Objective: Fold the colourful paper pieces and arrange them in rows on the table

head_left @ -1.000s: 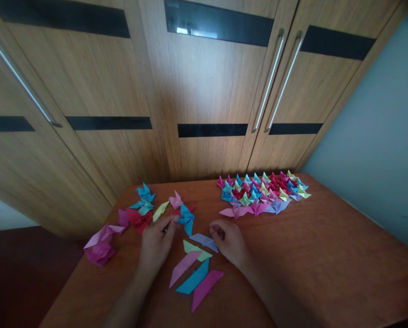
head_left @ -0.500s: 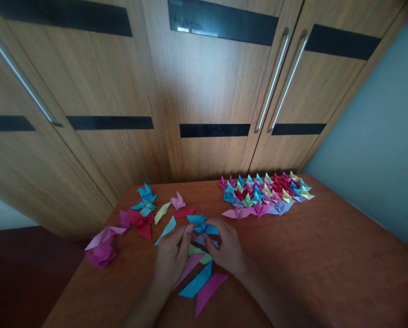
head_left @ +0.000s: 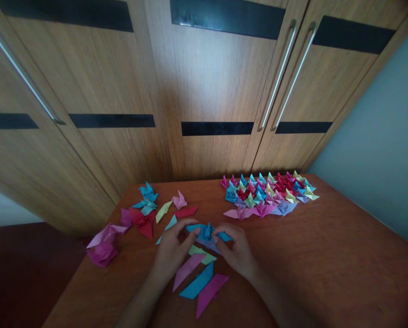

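Observation:
Between my two hands is a blue origami crane [head_left: 208, 231], its wings spread to either side. My left hand [head_left: 174, 246] pinches its left wing between thumb and fingers. On the other side my right hand [head_left: 234, 248] closes on the right wing. A lavender folded paper [head_left: 209, 244] shows just under the crane, partly hidden. Nearer to me lie flat folded papers: a light green one [head_left: 204, 255], a pink one [head_left: 187, 272], a blue one [head_left: 197, 282] and a magenta one [head_left: 211, 295]. A light blue folded paper [head_left: 170, 224] lies partly behind my left hand.
Rows of colourful paper cranes [head_left: 267, 193] stand at the table's back right. Loose folded pieces, among them a red one [head_left: 144, 222] and a magenta one [head_left: 103, 255], lie along the left side. A wooden wardrobe [head_left: 211, 77] rises behind the brown table [head_left: 309, 264].
The blue crane's wings have been spread wider, with its middle now upright and facing me. My right hand has shifted slightly right, and the view has moved a little.

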`<state>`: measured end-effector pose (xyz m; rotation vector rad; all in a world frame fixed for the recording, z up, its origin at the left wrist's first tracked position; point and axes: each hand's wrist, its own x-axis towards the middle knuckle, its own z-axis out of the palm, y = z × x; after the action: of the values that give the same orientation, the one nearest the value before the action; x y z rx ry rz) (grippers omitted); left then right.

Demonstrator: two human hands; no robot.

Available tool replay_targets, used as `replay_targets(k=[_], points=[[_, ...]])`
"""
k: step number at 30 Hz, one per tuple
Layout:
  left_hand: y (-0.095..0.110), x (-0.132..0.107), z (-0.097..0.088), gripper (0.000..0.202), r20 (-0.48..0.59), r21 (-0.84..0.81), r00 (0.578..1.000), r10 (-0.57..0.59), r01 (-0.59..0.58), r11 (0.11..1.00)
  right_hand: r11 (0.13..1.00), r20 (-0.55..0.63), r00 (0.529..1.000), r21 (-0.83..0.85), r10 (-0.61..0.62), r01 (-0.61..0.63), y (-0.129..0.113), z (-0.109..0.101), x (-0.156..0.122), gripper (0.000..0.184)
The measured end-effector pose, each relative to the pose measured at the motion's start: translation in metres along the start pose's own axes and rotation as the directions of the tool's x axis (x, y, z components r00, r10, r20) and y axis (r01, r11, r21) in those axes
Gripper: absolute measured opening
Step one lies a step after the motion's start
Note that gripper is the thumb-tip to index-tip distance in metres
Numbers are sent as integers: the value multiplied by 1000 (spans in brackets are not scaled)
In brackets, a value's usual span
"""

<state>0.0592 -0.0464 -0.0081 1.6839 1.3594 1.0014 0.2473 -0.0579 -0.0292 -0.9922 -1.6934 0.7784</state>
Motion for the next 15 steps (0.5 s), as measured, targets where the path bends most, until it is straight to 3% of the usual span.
replay_targets(k=[3,7,11,15], points=[[0,0,1,20,51,-43,999,-18,20,999,991,-21,996,98,89,-86,6,-1,2,9],[-1,1,1,19,58,-151,996,-66,74,986,934,-55,973,297,226,-200,18,0,4,28],[-1,3,1,17,100,-173,993,-67,83,981,871,8,957,413,289,-266,24,0,7,13],[0,2,2,15,135,-88,990,-49,61,994,886,44,964,384,264,-260,20,0,6,13]])
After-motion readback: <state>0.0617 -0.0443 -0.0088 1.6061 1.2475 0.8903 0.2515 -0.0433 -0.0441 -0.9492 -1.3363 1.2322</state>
